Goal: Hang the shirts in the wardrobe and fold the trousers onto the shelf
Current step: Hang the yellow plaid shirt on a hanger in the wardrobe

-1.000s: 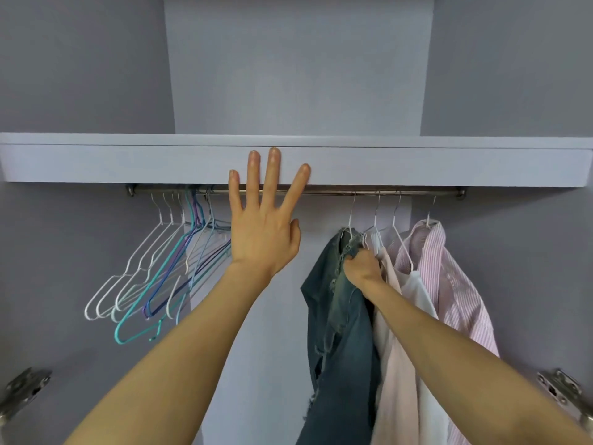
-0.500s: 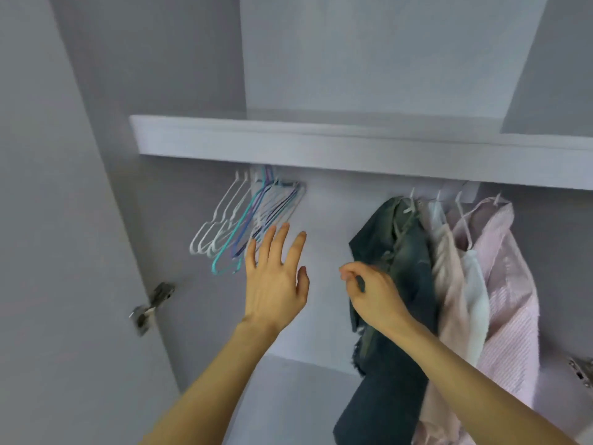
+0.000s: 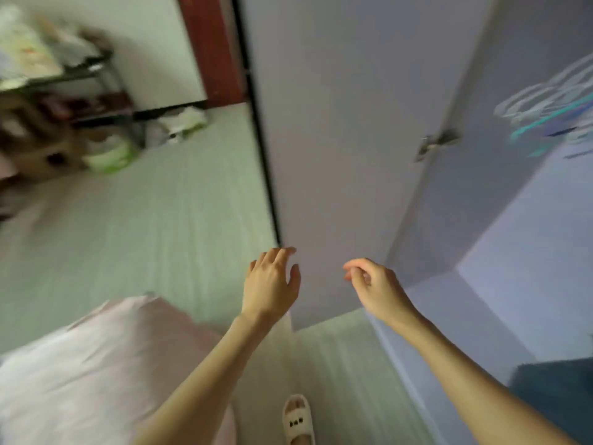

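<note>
My left hand [image 3: 271, 284] hangs in front of the open grey wardrobe door [image 3: 337, 123], fingers relaxed and holding nothing. My right hand [image 3: 373, 285] is beside it, fingers loosely curled, also holding nothing. A blurred bunch of empty wire hangers [image 3: 552, 104] shows at the upper right inside the wardrobe. The hem of the dark denim garment [image 3: 555, 383] shows at the lower right. A pale pink cloth [image 3: 96, 364] lies at the lower left on a surface.
The wardrobe's grey floor panel [image 3: 513, 300] is on the right. A pale floor [image 3: 144, 236] stretches left to a blurred cluttered rack [image 3: 64, 91] and a red door frame [image 3: 215, 49]. My slippered foot [image 3: 298, 419] stands at the bottom.
The view has swung down and left, away from the rail. My right hand has let go of the denim garment. Both hands have dropped low, away from the hanging clothes.
</note>
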Tool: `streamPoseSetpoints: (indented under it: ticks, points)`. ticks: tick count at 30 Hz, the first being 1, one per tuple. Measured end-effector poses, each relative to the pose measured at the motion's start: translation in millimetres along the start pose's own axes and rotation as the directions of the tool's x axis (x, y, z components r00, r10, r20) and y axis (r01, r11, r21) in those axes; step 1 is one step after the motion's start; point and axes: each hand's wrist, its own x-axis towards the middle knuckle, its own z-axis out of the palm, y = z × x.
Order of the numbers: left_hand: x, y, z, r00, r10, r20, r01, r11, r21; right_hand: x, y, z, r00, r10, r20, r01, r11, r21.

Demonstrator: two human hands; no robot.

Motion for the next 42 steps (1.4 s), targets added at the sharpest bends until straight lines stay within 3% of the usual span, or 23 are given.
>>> streamPoseSetpoints:
  ticks: [2, 5, 10, 14, 20, 24, 29, 31, 36, 39, 42]
  points:
    - [-30.6, -43.8, -20.0, 0.992, -0.124, -0.027, 0.125, 0.991, 0.052, -0.1, -19.1, 44.6, 0.991, -0.064, 0.121, 0.063, 0.998, 0.007]
    - [-91.7, -115.6, -64.3, 0.921, -0.376, -0.101, 0.386, 0.916, 0.107, -7.6, -69.1, 129.3, 0.909, -0.161, 0.384, 0.167, 0.986, 0.018]
    - [-183.0, -211.8, -133.4, 0.707, -0.659, -0.258, 0.698, 0.708, 0.107, -31.3, -156.1, 254.9, 0.694, -0.268, 0.668, 0.331, 0.943, 0.034]
    - [-244.3, -294.2, -183.1, 0.494, -0.809, -0.319, 0.857, 0.516, 0.017, -56.3, -231.7, 358.2, 0.534, -0.296, 0.792, 0.440, 0.897, 0.039]
    - [-329.4, -421.5, -217.8, 0.264, -0.940, -0.216, 0.951, 0.291, -0.106, -88.2, -303.7, 500.6, 0.366, -0.252, 0.896, 0.517, 0.855, 0.029]
    - [-379.9, -499.3, -208.9, 0.217, -0.961, -0.169, 0.970, 0.232, -0.071, -107.6, -320.1, 595.7, 0.299, -0.198, 0.934, 0.578, 0.816, -0.013]
    - [-409.9, -587.4, -164.4, 0.237, -0.966, -0.107, 0.970, 0.229, 0.077, -126.0, -303.4, 696.5, 0.255, -0.117, 0.960, 0.620, 0.781, -0.069]
    - [-414.2, -618.7, -145.0, 0.268, -0.959, -0.091, 0.956, 0.253, 0.148, -131.0, -291.8, 725.5, 0.250, -0.102, 0.963, 0.627, 0.775, -0.080]
    - [-427.8, -677.6, -115.3, 0.268, -0.963, 0.031, 0.898, 0.261, 0.354, -132.6, -264.3, 768.5, 0.299, -0.081, 0.951, 0.589, 0.800, -0.117]
    - [-425.7, -687.6, -124.5, 0.291, -0.943, -0.159, 0.941, 0.253, 0.224, -128.6, -261.9, 771.0, 0.318, -0.082, 0.945, 0.571, 0.812, -0.121]
    - [-417.2, -678.9, -156.2, 0.189, -0.944, -0.270, 0.952, 0.244, -0.186, -124.9, -279.8, 768.1, 0.331, -0.193, 0.924, 0.623, 0.780, -0.060]
